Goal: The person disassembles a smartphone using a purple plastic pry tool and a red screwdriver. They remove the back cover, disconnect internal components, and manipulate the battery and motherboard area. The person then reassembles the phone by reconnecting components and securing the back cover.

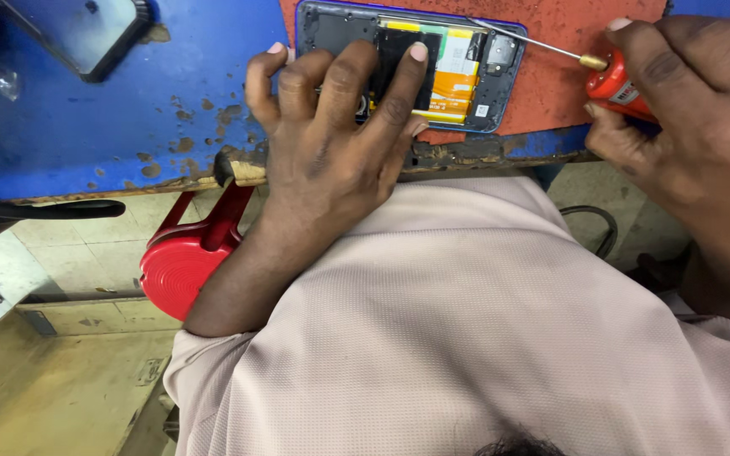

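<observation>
1. Pressing down on an opened phone (458, 72), the left hand (331, 143) lies spread with its fingers fanned over the phone's middle and left part; it pins the phone flat and grips nothing.
2. The phone lies with its back cover off near the front edge of the workbench (86, 118), on a worn red patch of the blue top. Its long axis runs left to right, along the bench's front edge.
3. Inside the phone, an orange and yellow flex strip and dark inner parts show; the part under the left fingers is hidden.
4. The right hand (686, 93) is closed around the red handle of a screwdriver (610, 80), just off the phone's right end.
5. The screwdriver's thin metal shaft runs from the handle leftward and slightly toward the far edge, and its tip lies over the phone's far right corner. Whether the tip sits in a screw cannot be told.
6. So the phone lies to the left of the right hand, in line with the shaft, while the left hand is on it and is the nearer of the two.
7. A dark flat panel (86, 34) lies toward the bench's far left corner, well apart from both hands.
8. A red round tool (183, 262) hangs below the bench's front edge, beside the left forearm.
</observation>
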